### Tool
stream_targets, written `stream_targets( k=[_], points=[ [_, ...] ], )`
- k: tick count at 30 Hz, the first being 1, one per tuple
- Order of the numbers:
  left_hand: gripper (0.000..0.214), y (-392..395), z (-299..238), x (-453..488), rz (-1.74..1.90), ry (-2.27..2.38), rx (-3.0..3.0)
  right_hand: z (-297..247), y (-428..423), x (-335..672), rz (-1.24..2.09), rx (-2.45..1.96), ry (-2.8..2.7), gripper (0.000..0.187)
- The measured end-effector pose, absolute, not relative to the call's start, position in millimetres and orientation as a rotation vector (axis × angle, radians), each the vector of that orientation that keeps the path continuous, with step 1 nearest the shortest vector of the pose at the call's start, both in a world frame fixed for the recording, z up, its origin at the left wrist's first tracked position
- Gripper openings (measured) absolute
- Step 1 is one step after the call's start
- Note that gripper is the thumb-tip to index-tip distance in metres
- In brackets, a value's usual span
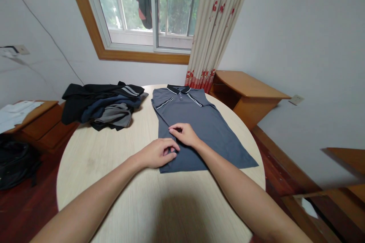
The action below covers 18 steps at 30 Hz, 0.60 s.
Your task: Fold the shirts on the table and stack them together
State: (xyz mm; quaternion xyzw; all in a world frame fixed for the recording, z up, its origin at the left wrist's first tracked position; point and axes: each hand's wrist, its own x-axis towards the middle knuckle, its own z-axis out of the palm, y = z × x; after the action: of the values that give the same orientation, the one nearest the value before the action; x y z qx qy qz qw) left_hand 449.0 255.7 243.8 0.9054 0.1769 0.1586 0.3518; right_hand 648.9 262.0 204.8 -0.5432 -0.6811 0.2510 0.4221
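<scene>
Delicately, the right hand (185,134), thumb and forefinger nearly meeting, touches the dark-grey, black-collared cloth polo shirt (202,126); the left hand (160,152), half curled, rests on its near left side. Whether either pinches fabric, I cannot tell. Beneath the shirt stands a round, pale wooden table (111,155). Probably a side fold is in hand, next needing an even inward draw.

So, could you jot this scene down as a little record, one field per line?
Garment: gray polo shirt, lying flat, black collar toward the window
Left hand: fingers curled at the shirt's lower left part
Right hand: on the shirt, just beyond the left hand; grip unclear
Clothes pile: black, navy and gray, left of the shirt
Surface: round pale table
Backdrop: window, red-flowered curtain
</scene>
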Motion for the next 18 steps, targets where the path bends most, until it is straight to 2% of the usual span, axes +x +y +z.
stream_targets(
  k=[3,6,10,18],
  points=[
    [0.034,265,241,446,0.527,0.541,2.217,203,263,650,0.652,-1.356,-1.705,0.023],
    [0.044,298,240,446,0.66,0.813,2.154,202,263,648,0.664,-1.347,-1.734,0.022],
    [0.041,372,251,456,0.609,1.474,2.051,200,261,643,0.607,-1.35,-1.777,0.021],
    [0.039,485,255,502,0.517,1.854,1.839,207,254,642,0.585,-1.325,-1.827,0.027]
  ],
)
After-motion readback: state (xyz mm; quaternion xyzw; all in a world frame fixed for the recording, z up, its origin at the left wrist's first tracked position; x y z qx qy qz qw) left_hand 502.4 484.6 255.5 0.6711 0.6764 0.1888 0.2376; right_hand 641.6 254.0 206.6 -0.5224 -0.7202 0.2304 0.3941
